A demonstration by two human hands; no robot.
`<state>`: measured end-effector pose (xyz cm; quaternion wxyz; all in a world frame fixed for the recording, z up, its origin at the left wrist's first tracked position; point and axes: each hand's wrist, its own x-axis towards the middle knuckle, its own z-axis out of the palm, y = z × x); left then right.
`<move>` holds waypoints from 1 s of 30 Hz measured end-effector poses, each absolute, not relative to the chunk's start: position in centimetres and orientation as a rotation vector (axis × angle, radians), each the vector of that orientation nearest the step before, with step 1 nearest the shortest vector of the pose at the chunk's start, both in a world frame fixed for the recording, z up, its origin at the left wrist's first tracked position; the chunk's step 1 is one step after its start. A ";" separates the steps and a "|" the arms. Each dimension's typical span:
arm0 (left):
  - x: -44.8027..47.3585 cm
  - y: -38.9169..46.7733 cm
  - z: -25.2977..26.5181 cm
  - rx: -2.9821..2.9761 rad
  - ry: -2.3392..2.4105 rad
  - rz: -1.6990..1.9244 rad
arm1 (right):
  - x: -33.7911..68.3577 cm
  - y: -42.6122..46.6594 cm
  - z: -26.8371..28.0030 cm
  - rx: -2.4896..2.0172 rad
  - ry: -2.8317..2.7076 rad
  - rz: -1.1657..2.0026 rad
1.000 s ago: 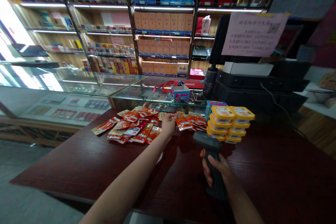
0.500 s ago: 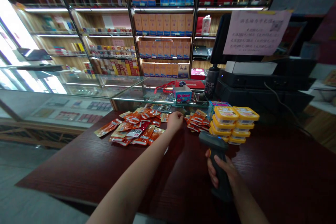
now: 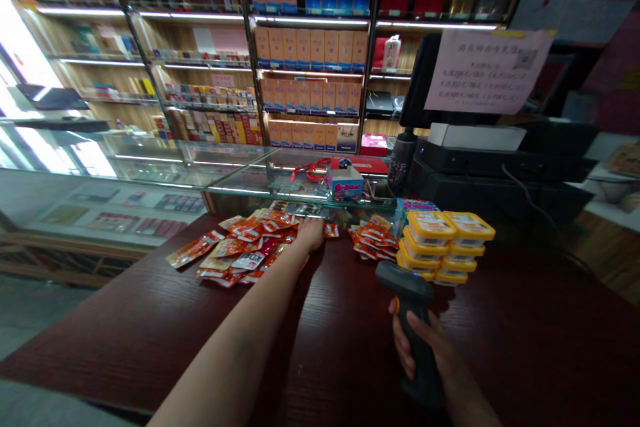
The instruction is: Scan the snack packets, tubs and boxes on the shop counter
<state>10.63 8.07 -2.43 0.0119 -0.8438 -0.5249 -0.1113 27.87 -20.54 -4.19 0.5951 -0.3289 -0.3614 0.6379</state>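
Observation:
My left hand [image 3: 311, 233] reaches over the right edge of a heap of orange snack packets [image 3: 245, 243]. Its fingers look stretched out, pointing away from me, though the tips are hard to make out. A single snack packet [image 3: 331, 230] shows just right of the hand; whether they touch I cannot tell. My right hand [image 3: 417, 337] is wrapped round the handle of a dark barcode scanner [image 3: 407, 283], held upright above the table. Behind the scanner head lies a smaller pile of orange packets [image 3: 375, 238], beside stacked yellow-lidded tubs [image 3: 433, 227].
A blue and pink box [image 3: 346, 183] and a red lanyard [image 3: 310, 170] sit on the glass counter [image 3: 240, 177]. At the back right stand a monitor with a paper sign [image 3: 485, 73] and black equipment [image 3: 505, 167]. Shelves of boxes [image 3: 310, 47] line the wall.
My left hand has moved left, from beside the smaller pile to the larger heap, and its fingers have straightened. The scanner stays in my right hand, nearly still. The view has shifted slightly.

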 end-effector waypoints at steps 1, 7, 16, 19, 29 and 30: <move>10.8 8.3 -2.4 -2.628 -1.645 -0.323 | 27.9 -20.5 -4.3 -0.768 -0.839 1.485; 11.2 8.5 -1.1 -2.599 -1.697 -0.255 | 28.0 -20.5 -4.6 -0.747 -0.833 1.493; 8.4 5.0 0.7 -2.660 -1.947 -1.372 | 28.0 -20.7 -4.4 -0.778 -0.843 1.481; 6.2 2.4 0.0 -2.650 -1.962 -2.073 | 27.9 -20.7 -4.5 -0.833 -0.844 1.470; 1.4 -5.1 -3.8 -2.172 -1.759 -2.930 | 24.0 -21.4 -1.7 -1.107 -0.922 1.454; 1.2 -5.2 -4.1 -2.148 -1.745 -2.927 | 23.3 -21.6 -1.2 -1.125 -0.924 1.450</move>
